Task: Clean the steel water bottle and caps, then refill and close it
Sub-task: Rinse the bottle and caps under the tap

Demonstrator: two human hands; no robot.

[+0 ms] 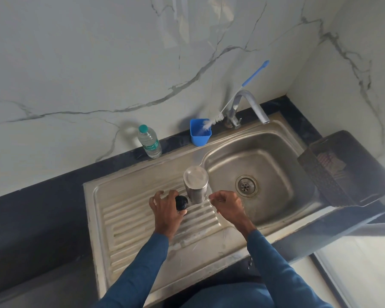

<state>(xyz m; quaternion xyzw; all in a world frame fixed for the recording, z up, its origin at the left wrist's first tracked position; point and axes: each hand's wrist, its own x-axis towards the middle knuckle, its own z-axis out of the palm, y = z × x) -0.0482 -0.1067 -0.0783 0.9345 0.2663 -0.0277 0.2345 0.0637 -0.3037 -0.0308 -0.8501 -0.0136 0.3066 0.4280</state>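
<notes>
The steel water bottle [195,183] stands upside down on the ribbed drainboard [142,218], its flat base facing up, right beside the sink basin [260,174]. My left hand [165,207] rests on the drainboard just left of the bottle and grips a round black cap [181,202]. My right hand [228,203] hovers just right of the bottle with its fingers loosely curled; a thin small thing seems pinched at the fingertips, too small to identify.
A blue cup [200,134] holding a blue-handled bottle brush [238,96] stands behind the sink next to the tap [249,105]. A clear plastic water bottle [149,141] stands on the dark counter at the back. A dark plastic basket [342,170] sits right of the basin.
</notes>
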